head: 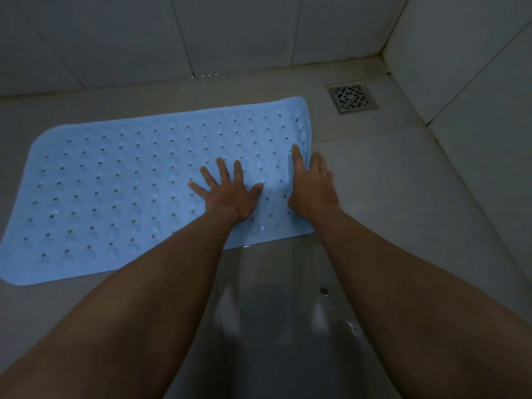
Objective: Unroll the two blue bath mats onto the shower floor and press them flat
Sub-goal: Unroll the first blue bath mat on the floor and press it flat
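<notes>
Mat: one blue bath mat lay unrolled on the grey shower floor, long side running left to right, dotted all over with small holes and round bumps.
Second mat: only one mat showed in this view.
Left hand: the left hand was down flat on the mat's right half, palm pressed to it, fingers fanned wide, gripping nothing.
Right hand: the right hand sat at the mat's right-hand short edge, fingers extended and close together, the forefinger lying on the mat, the other fingers reaching past the edge toward the floor; whether any of them curled under that edge, I could not tell.
Hands to each other: close, side by side, a strip of mat showing between them.
Mat's lie: the left end looked flat; the right edge by the fingers looked slightly raised.
Drain: a square metal drain grate was set in the floor beyond the mat's far right corner, apart from it.
Walls: pale tiled walls met in the corner behind the drain.
Floor near the body: wet and glossy.
Writing: none readable anywhere.
</notes>
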Demonstrator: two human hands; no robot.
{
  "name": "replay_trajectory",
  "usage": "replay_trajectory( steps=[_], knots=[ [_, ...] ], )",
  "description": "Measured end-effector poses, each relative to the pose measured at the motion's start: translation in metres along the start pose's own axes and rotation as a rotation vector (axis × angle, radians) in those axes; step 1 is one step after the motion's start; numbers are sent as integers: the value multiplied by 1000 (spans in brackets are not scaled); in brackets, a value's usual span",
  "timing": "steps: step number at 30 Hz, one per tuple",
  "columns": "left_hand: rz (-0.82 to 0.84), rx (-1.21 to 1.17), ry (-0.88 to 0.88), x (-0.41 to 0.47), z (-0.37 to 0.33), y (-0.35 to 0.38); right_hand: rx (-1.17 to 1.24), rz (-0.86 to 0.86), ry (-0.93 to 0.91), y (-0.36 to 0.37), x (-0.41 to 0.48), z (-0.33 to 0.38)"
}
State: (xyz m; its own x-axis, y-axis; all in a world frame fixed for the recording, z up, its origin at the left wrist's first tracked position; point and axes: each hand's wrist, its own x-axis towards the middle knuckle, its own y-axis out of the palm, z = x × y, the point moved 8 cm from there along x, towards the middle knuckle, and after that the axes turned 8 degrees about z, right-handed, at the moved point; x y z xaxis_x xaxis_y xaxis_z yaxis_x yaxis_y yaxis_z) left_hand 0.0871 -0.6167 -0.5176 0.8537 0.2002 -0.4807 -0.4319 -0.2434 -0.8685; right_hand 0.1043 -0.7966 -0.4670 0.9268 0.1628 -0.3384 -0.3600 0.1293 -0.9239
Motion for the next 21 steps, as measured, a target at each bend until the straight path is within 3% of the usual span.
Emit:
replay_trajectory(
  steps=[4,6,11,14,21],
  knots=[
    [-65,44,14,0,-2,5,-261,-93,-26,-2,2,-15],
    [-74,49,27,1,-3,5,-293,-6,-43,3,8,-16],
    [-7,39,37,7,0,7,-235,272,60,7,21,-33],
    [-19,42,33,6,0,5,-39,391,44,24,20,-35],
    [46,-8,63,5,5,0,29,373,35,27,16,-30]
  ],
)
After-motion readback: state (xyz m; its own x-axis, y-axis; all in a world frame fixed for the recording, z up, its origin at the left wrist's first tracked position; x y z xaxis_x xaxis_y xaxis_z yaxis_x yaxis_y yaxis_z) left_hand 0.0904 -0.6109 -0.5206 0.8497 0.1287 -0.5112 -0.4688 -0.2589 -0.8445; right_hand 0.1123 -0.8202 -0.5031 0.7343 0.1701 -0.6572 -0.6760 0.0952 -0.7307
